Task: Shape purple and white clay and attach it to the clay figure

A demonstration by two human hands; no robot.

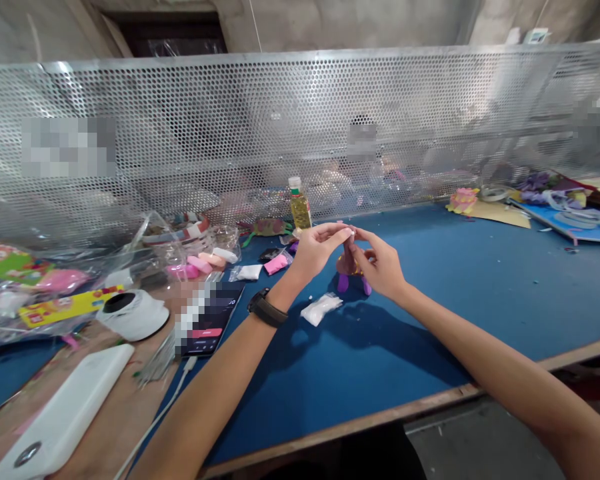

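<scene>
My left hand (316, 252) and my right hand (383, 265) meet above the blue table, fingertips pinched together. Between them is a small white bit of clay (351, 235), mostly covered by the fingers. Just behind and below my hands stands a small clay figure with purple legs (343, 283) and a brownish-yellow body. My right hand partly hides it, and I cannot tell whether they touch. On the table below my left hand lies a crumpled clear packet of white clay (321, 309). A dark watch (267, 308) is on my left wrist.
Left of my arms lie a phone (213, 320) on a white cable, a white power bank (65, 413), a white roll-shaped object (134, 317) and pink and white clay packets (277, 264). Behind stand a bottle (300, 205) and a perforated metal screen (290, 100). A pink-yellow model (463, 201) sits far right.
</scene>
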